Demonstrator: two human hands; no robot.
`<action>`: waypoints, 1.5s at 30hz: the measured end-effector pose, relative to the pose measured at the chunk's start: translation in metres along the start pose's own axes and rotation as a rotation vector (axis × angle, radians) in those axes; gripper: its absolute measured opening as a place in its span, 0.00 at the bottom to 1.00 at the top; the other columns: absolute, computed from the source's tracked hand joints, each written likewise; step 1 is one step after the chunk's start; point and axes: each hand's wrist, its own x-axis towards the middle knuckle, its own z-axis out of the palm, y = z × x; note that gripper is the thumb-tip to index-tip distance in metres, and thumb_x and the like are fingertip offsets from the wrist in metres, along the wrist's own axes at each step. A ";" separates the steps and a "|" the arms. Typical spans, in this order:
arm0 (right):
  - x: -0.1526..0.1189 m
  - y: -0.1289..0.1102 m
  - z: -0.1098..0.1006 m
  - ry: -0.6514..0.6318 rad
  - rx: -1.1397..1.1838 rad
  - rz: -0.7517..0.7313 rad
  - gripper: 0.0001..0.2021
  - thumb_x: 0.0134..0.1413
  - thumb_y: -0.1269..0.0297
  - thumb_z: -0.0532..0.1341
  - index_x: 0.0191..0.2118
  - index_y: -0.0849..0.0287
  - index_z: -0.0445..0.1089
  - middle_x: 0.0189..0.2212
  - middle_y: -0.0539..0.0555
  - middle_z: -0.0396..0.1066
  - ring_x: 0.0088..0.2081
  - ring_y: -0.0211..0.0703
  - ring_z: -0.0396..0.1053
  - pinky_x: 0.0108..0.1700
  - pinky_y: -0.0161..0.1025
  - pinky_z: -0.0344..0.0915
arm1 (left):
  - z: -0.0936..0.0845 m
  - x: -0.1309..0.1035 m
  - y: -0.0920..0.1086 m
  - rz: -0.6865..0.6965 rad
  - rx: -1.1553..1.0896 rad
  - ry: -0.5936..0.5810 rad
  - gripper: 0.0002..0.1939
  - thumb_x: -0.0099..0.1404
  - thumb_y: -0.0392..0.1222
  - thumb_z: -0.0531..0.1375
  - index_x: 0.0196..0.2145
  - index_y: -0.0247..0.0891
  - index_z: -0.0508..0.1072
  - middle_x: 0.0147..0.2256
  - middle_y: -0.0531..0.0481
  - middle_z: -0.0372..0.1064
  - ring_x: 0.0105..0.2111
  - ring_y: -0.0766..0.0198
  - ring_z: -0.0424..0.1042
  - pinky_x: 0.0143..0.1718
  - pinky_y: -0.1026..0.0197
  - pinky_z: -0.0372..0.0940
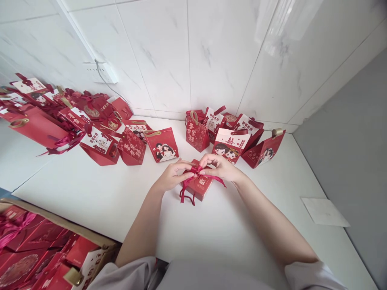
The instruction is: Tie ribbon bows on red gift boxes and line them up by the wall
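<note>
A small red gift box (203, 191) with pale lettering lies on the white table in front of me. Across its top is a crimson ribbon (218, 179) gathered into a bow, its tails hanging to both sides. My left hand (175, 174) pinches the bow's left part between thumb and fingers. From the other side, my right hand (222, 167) has its fingers closed on the right part of the ribbon. A dark red twisted cord (190, 198) dangles off the box's near left edge. The knot is partly hidden by my fingers.
Several red gift boxes (165, 146) stand along the wall, crowded at the left, with another cluster (231, 141) behind my hands. A cardboard carton (99, 240) of red boxes sits at lower left. A white card (325, 212) lies near the right edge. A power socket (101, 72) is on the wall.
</note>
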 end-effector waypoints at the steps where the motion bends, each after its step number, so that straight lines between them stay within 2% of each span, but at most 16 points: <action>1: 0.000 0.000 -0.001 -0.007 -0.004 0.008 0.12 0.51 0.57 0.69 0.36 0.59 0.73 0.34 0.54 0.77 0.38 0.43 0.74 0.44 0.42 0.68 | -0.001 0.000 -0.001 0.005 0.005 -0.015 0.09 0.63 0.45 0.62 0.38 0.43 0.81 0.45 0.43 0.75 0.51 0.55 0.70 0.55 0.53 0.62; 6: -0.001 0.004 -0.004 -0.024 0.034 0.020 0.10 0.53 0.59 0.68 0.37 0.60 0.77 0.37 0.56 0.78 0.41 0.45 0.75 0.47 0.43 0.69 | -0.005 -0.001 -0.001 -0.043 -0.058 -0.050 0.10 0.65 0.45 0.60 0.38 0.40 0.80 0.48 0.42 0.72 0.54 0.54 0.68 0.55 0.53 0.62; 8: 0.000 0.006 -0.005 -0.026 0.083 0.008 0.09 0.53 0.62 0.69 0.39 0.59 0.76 0.37 0.54 0.78 0.39 0.43 0.76 0.45 0.41 0.70 | -0.005 -0.002 0.001 -0.075 -0.085 -0.041 0.09 0.65 0.45 0.60 0.36 0.38 0.77 0.47 0.43 0.72 0.53 0.54 0.68 0.55 0.53 0.62; 11: 0.000 0.007 -0.004 -0.022 0.155 0.020 0.15 0.51 0.63 0.70 0.44 0.57 0.71 0.34 0.51 0.78 0.38 0.42 0.76 0.43 0.40 0.70 | -0.002 -0.003 0.004 -0.077 -0.073 -0.028 0.09 0.65 0.44 0.60 0.36 0.36 0.75 0.43 0.44 0.73 0.51 0.56 0.69 0.53 0.55 0.62; 14: 0.000 0.003 -0.003 -0.040 0.106 0.020 0.17 0.52 0.62 0.69 0.47 0.57 0.70 0.34 0.52 0.77 0.39 0.42 0.75 0.45 0.41 0.69 | 0.000 -0.002 0.005 -0.041 -0.017 -0.013 0.09 0.66 0.44 0.59 0.39 0.37 0.75 0.42 0.45 0.72 0.46 0.59 0.70 0.51 0.57 0.62; 16: 0.000 -0.002 -0.002 -0.053 0.031 0.008 0.17 0.53 0.61 0.68 0.48 0.58 0.70 0.35 0.53 0.77 0.39 0.42 0.74 0.46 0.42 0.68 | 0.003 -0.001 0.005 -0.008 0.027 -0.011 0.09 0.66 0.43 0.59 0.41 0.38 0.76 0.43 0.45 0.71 0.46 0.59 0.69 0.52 0.56 0.61; 23: 0.000 -0.014 0.003 -0.068 -0.148 -0.036 0.08 0.58 0.59 0.64 0.38 0.59 0.74 0.35 0.54 0.77 0.38 0.42 0.73 0.44 0.40 0.67 | 0.009 0.001 0.009 0.116 0.093 -0.085 0.08 0.67 0.39 0.57 0.36 0.38 0.77 0.42 0.45 0.73 0.50 0.57 0.66 0.54 0.55 0.61; 26: -0.001 -0.013 0.003 -0.053 -0.145 -0.038 0.08 0.58 0.60 0.64 0.37 0.59 0.74 0.35 0.53 0.76 0.37 0.41 0.72 0.43 0.40 0.67 | 0.007 -0.002 0.010 0.061 0.043 -0.078 0.07 0.67 0.40 0.59 0.37 0.38 0.76 0.45 0.45 0.72 0.51 0.57 0.67 0.54 0.55 0.61; 28: -0.001 -0.010 0.001 -0.044 -0.101 -0.026 0.07 0.58 0.60 0.64 0.37 0.60 0.73 0.35 0.54 0.76 0.37 0.42 0.72 0.43 0.40 0.67 | 0.005 -0.003 0.010 -0.015 -0.050 -0.055 0.07 0.66 0.41 0.60 0.41 0.38 0.73 0.44 0.45 0.72 0.50 0.58 0.69 0.52 0.55 0.63; 31: -0.001 -0.006 -0.001 -0.044 -0.025 -0.009 0.08 0.57 0.60 0.65 0.36 0.60 0.72 0.35 0.55 0.77 0.37 0.42 0.73 0.42 0.40 0.68 | 0.003 -0.004 0.009 -0.128 -0.194 -0.028 0.15 0.63 0.43 0.63 0.46 0.40 0.67 0.40 0.47 0.74 0.45 0.59 0.73 0.46 0.57 0.66; 34: 0.000 -0.003 -0.003 -0.045 -0.001 -0.006 0.08 0.56 0.60 0.66 0.36 0.60 0.72 0.35 0.54 0.77 0.37 0.42 0.73 0.41 0.39 0.68 | 0.005 -0.003 0.009 -0.195 -0.232 -0.006 0.17 0.62 0.47 0.63 0.47 0.39 0.68 0.42 0.46 0.73 0.43 0.59 0.74 0.44 0.59 0.67; 38: -0.001 -0.003 -0.003 -0.039 -0.010 -0.008 0.08 0.56 0.60 0.66 0.36 0.60 0.73 0.35 0.54 0.77 0.38 0.42 0.73 0.42 0.38 0.68 | 0.009 0.001 0.009 -0.273 -0.237 0.028 0.18 0.63 0.50 0.62 0.47 0.39 0.72 0.39 0.46 0.75 0.41 0.59 0.75 0.44 0.58 0.66; 42: -0.001 -0.004 -0.003 -0.045 -0.018 0.000 0.09 0.56 0.58 0.66 0.36 0.60 0.72 0.34 0.54 0.76 0.36 0.41 0.72 0.40 0.39 0.68 | 0.007 0.000 0.008 -0.285 -0.201 0.013 0.18 0.61 0.47 0.65 0.47 0.39 0.72 0.38 0.48 0.75 0.39 0.60 0.74 0.42 0.60 0.66; 45: -0.001 -0.005 -0.003 -0.050 -0.010 0.009 0.10 0.56 0.57 0.65 0.36 0.60 0.72 0.34 0.54 0.76 0.36 0.42 0.72 0.41 0.40 0.68 | 0.002 -0.003 0.007 -0.236 -0.206 -0.043 0.20 0.60 0.43 0.66 0.49 0.40 0.70 0.38 0.48 0.74 0.41 0.61 0.73 0.43 0.60 0.65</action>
